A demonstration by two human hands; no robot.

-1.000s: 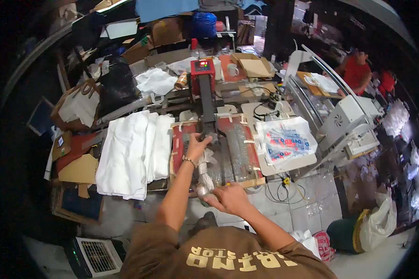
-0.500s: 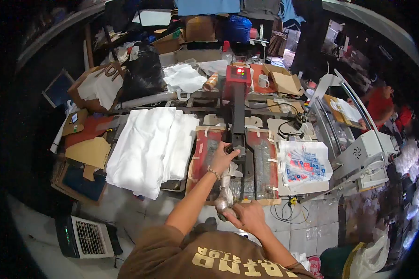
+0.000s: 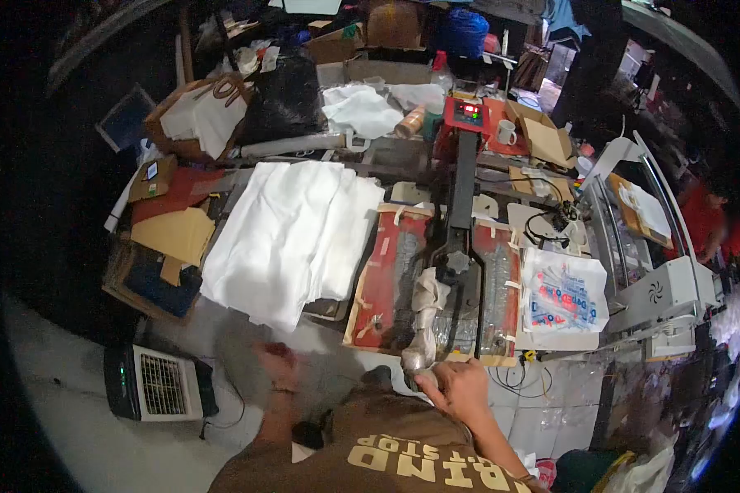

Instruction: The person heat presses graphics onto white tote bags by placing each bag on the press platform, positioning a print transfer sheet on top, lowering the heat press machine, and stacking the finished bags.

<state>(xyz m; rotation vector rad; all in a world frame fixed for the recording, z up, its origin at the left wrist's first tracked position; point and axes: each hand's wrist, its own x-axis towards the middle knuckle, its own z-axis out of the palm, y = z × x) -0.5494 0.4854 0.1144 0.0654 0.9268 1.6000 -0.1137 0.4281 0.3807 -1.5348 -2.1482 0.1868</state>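
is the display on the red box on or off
On: red and green lights glow on the display.

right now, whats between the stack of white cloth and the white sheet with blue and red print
The head view shows the press, with taped red panel and wrapped handle, between white cloth and printed sheet.

The stack of cloth (image 3: 284, 238) lies at left of the press (image 3: 464, 189), and the printed sheet (image 3: 561, 294) lies at right. Behind the stack of cloth, far left, stands the open box (image 3: 158, 125).
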